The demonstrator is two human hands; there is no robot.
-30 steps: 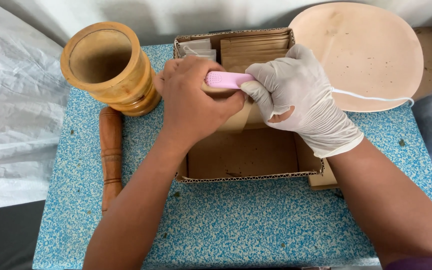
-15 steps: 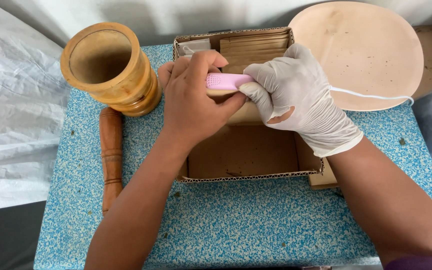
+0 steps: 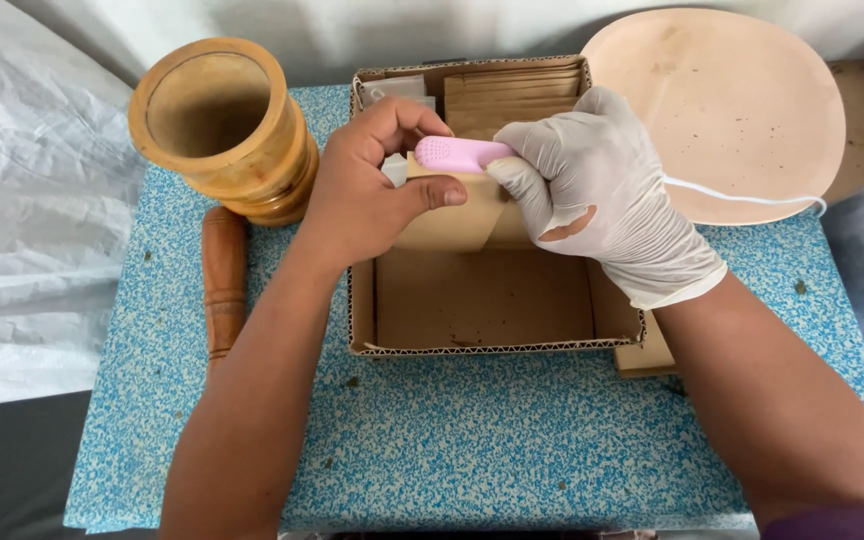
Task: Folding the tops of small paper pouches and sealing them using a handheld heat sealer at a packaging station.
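Left hand point(image 3: 367, 195) pinching paper packet point(image 3: 452, 215), gloved right hand point(image 3: 592, 190) gripping pink tool point(image 3: 457, 153)

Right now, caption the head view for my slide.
Bare left hand and gloved right hand hold pink tool against paper packet over box.

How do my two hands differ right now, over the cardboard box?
The right hand wears a whitish glove with a tear in it; the left hand is bare. The right hand grips the pink handheld device from the side, while the left hand pinches a tan paper packet beneath it. Both are above the open cardboard box.
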